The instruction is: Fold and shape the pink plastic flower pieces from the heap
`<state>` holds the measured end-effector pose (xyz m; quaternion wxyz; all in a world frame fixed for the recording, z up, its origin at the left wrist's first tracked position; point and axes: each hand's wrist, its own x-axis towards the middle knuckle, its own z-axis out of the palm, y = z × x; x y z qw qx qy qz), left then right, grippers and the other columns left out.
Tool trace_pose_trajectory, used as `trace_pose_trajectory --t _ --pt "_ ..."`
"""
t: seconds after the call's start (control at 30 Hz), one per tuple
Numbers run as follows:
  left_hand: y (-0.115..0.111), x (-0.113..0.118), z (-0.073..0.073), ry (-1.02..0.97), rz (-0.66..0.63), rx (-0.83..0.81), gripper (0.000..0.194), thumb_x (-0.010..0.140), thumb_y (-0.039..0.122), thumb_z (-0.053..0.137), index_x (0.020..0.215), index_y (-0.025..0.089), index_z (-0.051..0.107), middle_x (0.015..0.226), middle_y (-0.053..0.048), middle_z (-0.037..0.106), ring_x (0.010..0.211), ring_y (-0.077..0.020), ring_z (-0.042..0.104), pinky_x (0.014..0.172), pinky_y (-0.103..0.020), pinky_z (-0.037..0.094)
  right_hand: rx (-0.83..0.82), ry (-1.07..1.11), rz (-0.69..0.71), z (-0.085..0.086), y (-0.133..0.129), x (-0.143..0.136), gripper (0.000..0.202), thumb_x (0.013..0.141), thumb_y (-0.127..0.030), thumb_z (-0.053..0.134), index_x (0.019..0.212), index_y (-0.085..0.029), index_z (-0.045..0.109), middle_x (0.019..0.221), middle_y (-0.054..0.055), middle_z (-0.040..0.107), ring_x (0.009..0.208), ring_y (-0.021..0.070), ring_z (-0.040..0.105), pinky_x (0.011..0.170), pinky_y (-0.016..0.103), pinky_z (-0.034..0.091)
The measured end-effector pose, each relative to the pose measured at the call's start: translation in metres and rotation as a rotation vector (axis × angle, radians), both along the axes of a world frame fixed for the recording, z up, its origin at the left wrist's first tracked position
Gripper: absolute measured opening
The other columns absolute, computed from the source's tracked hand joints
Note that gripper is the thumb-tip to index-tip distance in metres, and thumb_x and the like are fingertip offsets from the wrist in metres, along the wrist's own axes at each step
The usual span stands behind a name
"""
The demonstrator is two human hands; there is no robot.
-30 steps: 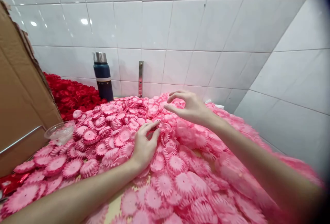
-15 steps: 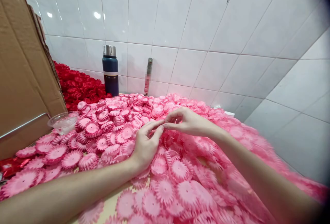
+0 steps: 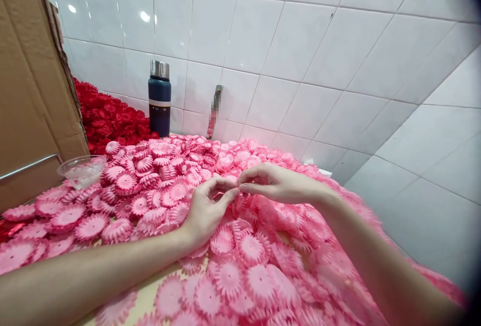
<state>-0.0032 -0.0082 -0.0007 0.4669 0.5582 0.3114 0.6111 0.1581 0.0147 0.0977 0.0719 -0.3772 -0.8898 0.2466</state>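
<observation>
My left hand point(image 3: 208, 211) and my right hand point(image 3: 268, 183) meet fingertip to fingertip above a heap of pink scalloped discs point(image 3: 229, 276). Thumb and fingers of each hand are pinched together. Whatever sits between the fingertips is too small to make out. Under and around both hands lie the pink discs, many with a small dark hole in the centre. Some are layered, others look flat and thin.
A dark blue bottle point(image 3: 160, 100) stands by the tiled wall point(image 3: 259, 30). Red discs point(image 3: 108, 118) are piled behind the cardboard box point(image 3: 33, 75) at left. A clear plastic bowl point(image 3: 82, 171) rests beside the box. A metal strip point(image 3: 218, 95) leans on the wall.
The view has tilted slightly, shifting the scene a little to the left. Both hands stay pinched together, with the right wrist a bit more bent.
</observation>
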Motion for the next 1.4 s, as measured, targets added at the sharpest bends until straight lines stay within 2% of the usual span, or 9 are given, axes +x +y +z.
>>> trace_pose_trajectory --t 0.2,0.47,0.67,0.8,0.9,1.13,1.27,1.4 --pt "-0.001 0.001 -0.001 -0.021 -0.035 0.022 0.005 0.077 0.013 0.062 0.081 0.015 0.059 0.082 -0.002 0.06 0.079 -0.0123 0.058 0.076 -0.025 0.048 0.019 -0.069 -0.02 0.004 -0.002 0.002 0.03 0.09 -0.037 0.044 0.092 -0.016 0.066 0.078 0.003 0.063 0.065 0.0126 0.051 0.057 0.025 0.038" --pt "-0.002 0.002 -0.003 -0.039 -0.078 0.085 0.007 0.079 0.012 0.059 0.08 0.017 0.054 0.08 0.001 0.055 0.078 -0.0103 0.054 0.075 -0.023 0.046 0.059 -0.097 -0.082 0.009 -0.01 -0.002 0.02 0.084 -0.023 0.047 0.077 -0.015 0.064 0.067 0.0 0.058 0.058 0.0098 0.044 0.052 0.023 0.035" --pt "-0.002 0.003 0.0 -0.052 -0.069 0.07 0.01 0.079 0.012 0.059 0.083 0.017 0.051 0.084 0.0 0.053 0.081 -0.0105 0.054 0.076 -0.023 0.045 0.041 -0.029 -0.046 0.005 -0.006 -0.001 0.018 0.081 -0.031 0.057 0.085 -0.017 0.067 0.079 0.002 0.066 0.07 0.0135 0.056 0.061 0.024 0.041" --pt "-0.004 0.002 0.001 -0.051 -0.066 0.062 0.01 0.079 0.011 0.058 0.082 0.017 0.051 0.083 0.0 0.053 0.081 -0.0107 0.054 0.076 -0.023 0.045 0.056 -0.021 -0.035 0.003 -0.002 0.002 0.021 0.082 -0.033 0.056 0.085 -0.016 0.068 0.076 0.003 0.065 0.066 0.0128 0.053 0.058 0.024 0.04" --pt "-0.005 0.002 0.003 -0.045 -0.065 0.055 0.01 0.079 0.01 0.057 0.08 0.017 0.05 0.081 0.0 0.052 0.079 -0.0112 0.053 0.074 -0.023 0.045 0.008 -0.007 -0.028 0.004 -0.002 0.004 0.021 0.082 -0.033 0.055 0.082 -0.016 0.067 0.071 0.002 0.061 0.062 0.0112 0.05 0.053 0.023 0.037" --pt "-0.008 0.002 0.006 -0.059 -0.062 0.048 0.011 0.077 0.009 0.058 0.076 0.017 0.051 0.078 0.001 0.053 0.076 -0.0113 0.053 0.073 -0.024 0.045 -0.04 0.031 -0.017 0.005 -0.002 0.005 0.013 0.078 -0.025 0.057 0.075 -0.016 0.066 0.071 0.001 0.062 0.062 0.0106 0.051 0.054 0.022 0.038" --pt "-0.009 0.001 0.008 0.0 -0.079 0.036 0.005 0.078 0.015 0.06 0.081 0.017 0.057 0.082 -0.001 0.058 0.078 -0.0122 0.056 0.072 -0.024 0.047 -0.029 0.039 -0.021 0.005 -0.001 0.006 0.011 0.076 -0.022 0.058 0.075 -0.016 0.068 0.071 0.001 0.065 0.065 0.012 0.055 0.057 0.022 0.04" --pt "-0.008 0.0 0.007 0.11 -0.067 -0.004 0.01 0.076 0.024 0.065 0.077 0.015 0.061 0.078 -0.003 0.061 0.074 -0.0139 0.058 0.069 -0.026 0.049 -0.052 0.031 -0.013 0.006 0.0 0.008 0.016 0.076 -0.029 0.06 0.077 -0.015 0.07 0.072 0.003 0.066 0.064 0.0126 0.055 0.055 0.023 0.04"
